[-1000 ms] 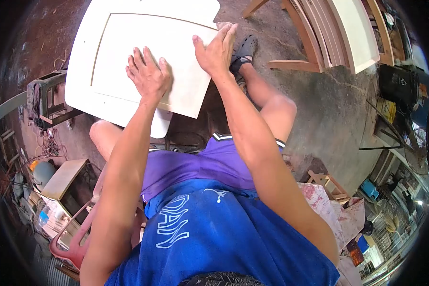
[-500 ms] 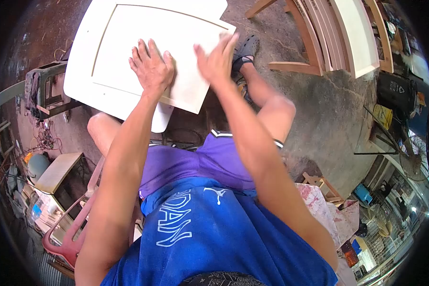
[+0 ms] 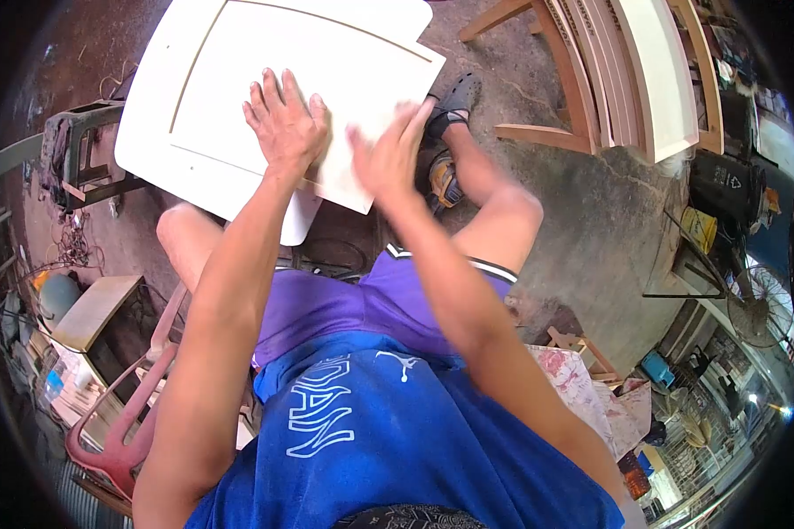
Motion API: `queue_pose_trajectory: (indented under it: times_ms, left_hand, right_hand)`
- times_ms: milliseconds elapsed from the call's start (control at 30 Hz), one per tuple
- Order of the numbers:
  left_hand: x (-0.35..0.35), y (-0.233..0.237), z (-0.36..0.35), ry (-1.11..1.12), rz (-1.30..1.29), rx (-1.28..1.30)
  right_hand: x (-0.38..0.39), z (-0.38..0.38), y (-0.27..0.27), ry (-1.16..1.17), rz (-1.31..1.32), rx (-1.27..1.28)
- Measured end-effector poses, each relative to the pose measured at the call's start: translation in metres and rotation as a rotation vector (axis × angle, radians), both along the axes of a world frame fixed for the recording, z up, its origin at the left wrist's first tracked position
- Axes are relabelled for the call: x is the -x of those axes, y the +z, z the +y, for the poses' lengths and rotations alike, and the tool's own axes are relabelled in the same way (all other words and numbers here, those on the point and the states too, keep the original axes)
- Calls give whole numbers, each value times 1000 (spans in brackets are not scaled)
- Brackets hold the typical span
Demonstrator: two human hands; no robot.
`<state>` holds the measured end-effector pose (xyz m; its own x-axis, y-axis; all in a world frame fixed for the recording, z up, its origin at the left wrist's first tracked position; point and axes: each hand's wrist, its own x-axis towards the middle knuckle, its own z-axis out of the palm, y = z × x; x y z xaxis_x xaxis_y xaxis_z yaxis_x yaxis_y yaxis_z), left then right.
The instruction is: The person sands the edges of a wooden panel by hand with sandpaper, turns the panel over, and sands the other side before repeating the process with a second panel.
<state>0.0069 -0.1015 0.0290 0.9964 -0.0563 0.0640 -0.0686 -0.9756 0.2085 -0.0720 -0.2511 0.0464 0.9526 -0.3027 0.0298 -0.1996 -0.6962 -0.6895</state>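
Observation:
A cream-white panel (image 3: pixel 362 66) with dark lines along its far and left sides lies on a larger white board (image 3: pixel 154 106) with rounded corners, above my knees. My left hand (image 3: pixel 287 123) rests flat on the panel near its middle, fingers spread. To the right of it, my right hand (image 3: pixel 393 154) is over the panel's right edge, fingers stretched out and smeared by motion. Neither hand grips anything.
A yellow-and-grey tool (image 3: pixel 444 181) is on the floor by my right foot. Curved panels stand stacked on a wooden frame (image 3: pixel 547 137) at the upper right. A dark metal stand (image 3: pixel 84 150) is on the left, a reddish plastic chair (image 3: pixel 128 441) at lower left, and a fan (image 3: pixel 757 307) far right.
My right hand has moved down and slightly left along the panel's right edge, toward me. The left hand stays on the panel. More of the yellow-and-grey tool now shows.

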Motion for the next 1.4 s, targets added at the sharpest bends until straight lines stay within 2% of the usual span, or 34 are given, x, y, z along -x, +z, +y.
queue_pose_trajectory:
  times_ms: [133,200,267,333,467,533,600,633,667,733,800,867,933,1000,1033,1100,1167,1200,1300,1333,1400]
  left_hand:
    - [-1,3,-4,21,11,-1]
    - [1,6,-3,18,34,9]
    - [-2,9,-3,27,28,10]
    - [3,9,-4,25,42,10]
    - [3,11,0,23,64,-10]
    - [1,12,-4,0,40,18]
    - [0,8,-3,28,52,15]
    - [-1,4,-1,16,46,3]
    - [0,1,0,-11,57,-1]
    - [0,-2,1,3,25,7]
    - [0,-4,4,-17,19,-7]
    - [-2,-8,5,-19,-17,-4]
    - [-1,-5,4,-38,3,-48]
    - [-1,-1,4,-52,39,-9]
    - [1,1,4,-55,50,-34]
    - [-2,1,1,-84,43,-47]
    - [-4,2,-1,-97,51,-63]
    - [-5,2,-2,-109,48,-55]
    - [-7,2,0,-134,51,-12]
    - [-7,2,0,-141,39,52]
    - [-7,3,1,-135,37,19]
  right_hand:
    - [-98,-71,9,-42,75,-119]
    - [-80,-65,0,21,8,33]
    - [-14,-19,0,33,56,65]
    - [60,22,2,32,98,-47]
    - [53,0,8,-43,163,-155]
    - [41,-19,5,-97,72,-174]
    - [35,-58,-9,-163,-1,-307]
    - [36,-79,-24,-270,-108,-456]
    - [33,-91,-25,-572,-78,-668]
    - [37,-117,-66,-954,153,-959]
    - [51,-122,-126,-925,530,-927]
    - [92,-117,-268,-519,965,-312]
    - [90,-77,-250,-621,1123,-118]
    - [104,-65,-286,-422,1195,-261]
    - [109,-56,-288,-413,1212,-283]
    - [104,-41,-299,-535,1095,-352]
    - [106,-21,-361,-729,1130,-238]
    - [98,-29,-355,-380,1164,-73]
    - [94,-14,-356,-362,1199,-195]
    - [95,-17,-353,-371,1204,-235]
    - [88,-35,-348,-388,1190,-286]
